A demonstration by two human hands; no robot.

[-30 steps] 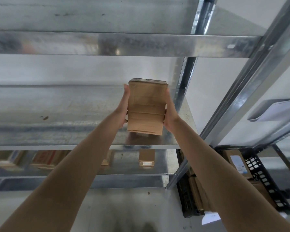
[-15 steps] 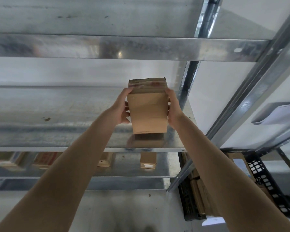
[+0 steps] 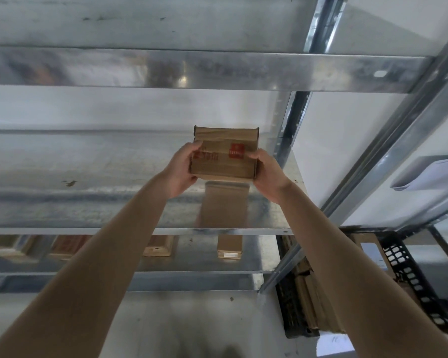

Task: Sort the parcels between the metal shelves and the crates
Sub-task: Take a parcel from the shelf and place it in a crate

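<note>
A brown cardboard parcel [image 3: 225,153] with red printed marks is held over the right part of a metal shelf [image 3: 88,192], its printed face turned toward me. My left hand [image 3: 183,171] grips its left side and my right hand [image 3: 267,174] grips its right side, fingers curled round the edges. The parcel's reflection shows on the shiny shelf below it. I cannot tell whether its bottom edge touches the shelf.
The shelf below holds several flat brown parcels [image 3: 229,246]. A black plastic crate [image 3: 409,280] with more parcels stands on the floor at the right, behind the rack's slanted metal post [image 3: 388,161]. Another shelf beam [image 3: 192,71] runs overhead.
The parcel has been tipped so its printed face now shows, and both hands have shifted lower on its sides. It stays over the same right part of the shelf.
</note>
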